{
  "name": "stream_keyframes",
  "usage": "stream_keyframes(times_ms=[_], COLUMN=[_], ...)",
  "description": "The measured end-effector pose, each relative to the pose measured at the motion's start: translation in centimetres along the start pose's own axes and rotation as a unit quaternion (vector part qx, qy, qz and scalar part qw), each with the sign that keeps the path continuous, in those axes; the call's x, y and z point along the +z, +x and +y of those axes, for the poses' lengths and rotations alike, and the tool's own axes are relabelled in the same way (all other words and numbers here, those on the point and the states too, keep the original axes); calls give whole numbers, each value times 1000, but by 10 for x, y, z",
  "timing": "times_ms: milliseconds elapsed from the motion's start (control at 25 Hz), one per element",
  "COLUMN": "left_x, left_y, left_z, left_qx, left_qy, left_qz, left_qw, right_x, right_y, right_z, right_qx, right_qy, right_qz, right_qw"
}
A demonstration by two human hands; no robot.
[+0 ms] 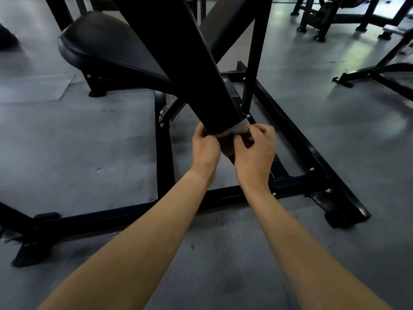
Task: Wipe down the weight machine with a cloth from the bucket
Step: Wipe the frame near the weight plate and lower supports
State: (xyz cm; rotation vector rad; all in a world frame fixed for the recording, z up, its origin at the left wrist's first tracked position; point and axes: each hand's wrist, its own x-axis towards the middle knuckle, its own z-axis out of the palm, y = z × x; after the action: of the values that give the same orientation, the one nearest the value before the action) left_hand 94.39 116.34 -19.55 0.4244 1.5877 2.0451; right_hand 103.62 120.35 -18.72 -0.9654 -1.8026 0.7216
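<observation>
A black weight machine fills the view, with a thick slanted beam [192,70] running down to the floor frame. A grey-brown cloth [239,129] is wrapped around the lower end of that beam. My left hand [205,146] grips the cloth on the beam's left side. My right hand [254,151] holds the cloth's other end on the right, fingers curled around it. Most of the cloth is hidden behind the beam and my fingers. No bucket is in view.
A black padded seat [107,48] stands at the upper left. The machine's floor frame [312,157] lies across the grey rubber floor with bolted bars. More black gym equipment [330,21] stands at the upper right.
</observation>
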Motion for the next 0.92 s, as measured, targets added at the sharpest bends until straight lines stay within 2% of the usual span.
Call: stream_keyframes(times_ms=[120,440,640,760,920], left_x=[4,25,37,43,47], left_y=[0,7,-2,-9,-26], left_z=[-16,-84,-98,-96,-74], left_qx=[8,-41,-39,-85,-142], left_qy=[-7,28,46,84,157], left_qz=[-6,-31,-7,7,-32], left_qw=[1000,998,998,993,977], right_x=[5,7,2,3,0], right_y=[0,-6,-4,-5,4], right_z=[16,71,87,86,89], right_qx=[-7,18,23,29,83], right_qy=[8,-19,-14,-15,-6], right_qz=[15,33,19,5,-24], right_qw=[1000,999,999,999,996])
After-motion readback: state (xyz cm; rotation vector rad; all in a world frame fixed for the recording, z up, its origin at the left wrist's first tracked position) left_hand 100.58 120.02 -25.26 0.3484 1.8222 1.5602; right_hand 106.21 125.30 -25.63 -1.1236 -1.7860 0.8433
